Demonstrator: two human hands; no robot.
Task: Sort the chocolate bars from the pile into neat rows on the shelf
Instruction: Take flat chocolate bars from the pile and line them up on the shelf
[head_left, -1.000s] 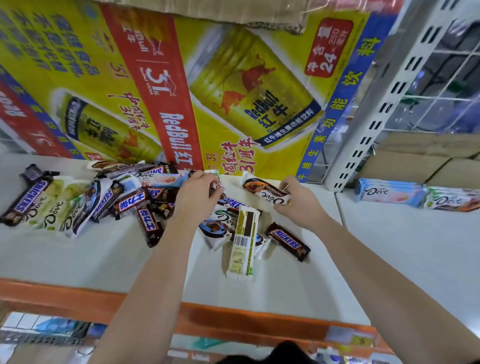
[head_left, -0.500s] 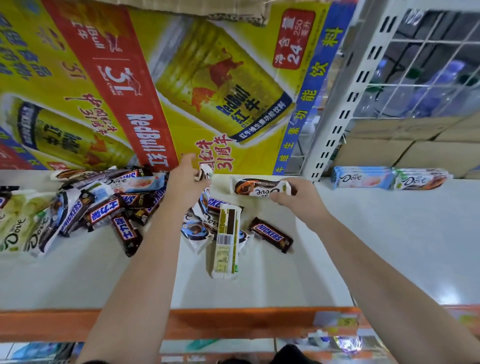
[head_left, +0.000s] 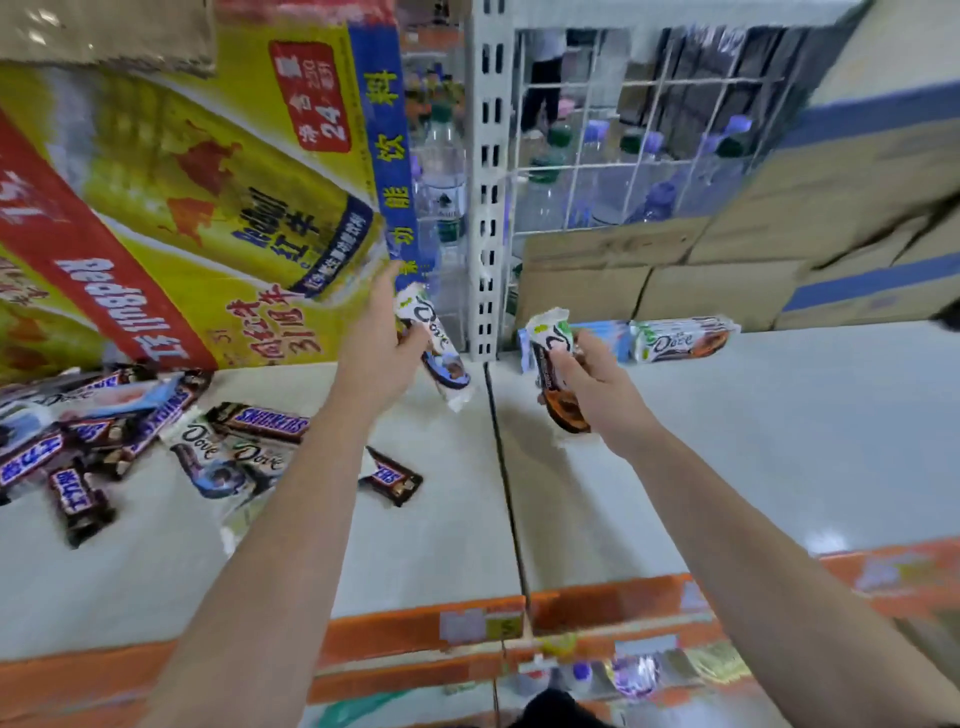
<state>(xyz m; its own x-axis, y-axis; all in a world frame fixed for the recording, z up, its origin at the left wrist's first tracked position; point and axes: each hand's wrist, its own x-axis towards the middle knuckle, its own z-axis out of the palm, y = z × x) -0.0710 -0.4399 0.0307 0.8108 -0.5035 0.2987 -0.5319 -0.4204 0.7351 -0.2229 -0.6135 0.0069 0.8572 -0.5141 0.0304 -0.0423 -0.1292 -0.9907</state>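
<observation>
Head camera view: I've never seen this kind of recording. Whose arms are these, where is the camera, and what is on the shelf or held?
No machine here: a person wears one wide-angle camera on the head, looking down at their own bare hands. The left hand grips a blue-ended Dove bar; the right hand grips a brown-ended Dove bar. On the white shelf, a loose pile of Snickers and Dove bars lies at left, before a Red Bull carton. At right, a short row of Dove bars lies along the back.

Dove on left bar (head_left: 434, 338) in my left fingers (head_left: 387, 291), right bar (head_left: 550, 340) in right fingers (head_left: 566, 366), stacked bar (head_left: 675, 340) just beyond. SNICKERS bar (head_left: 267, 421) left of left fingers. 24 on carton (head_left: 317, 98).
</observation>
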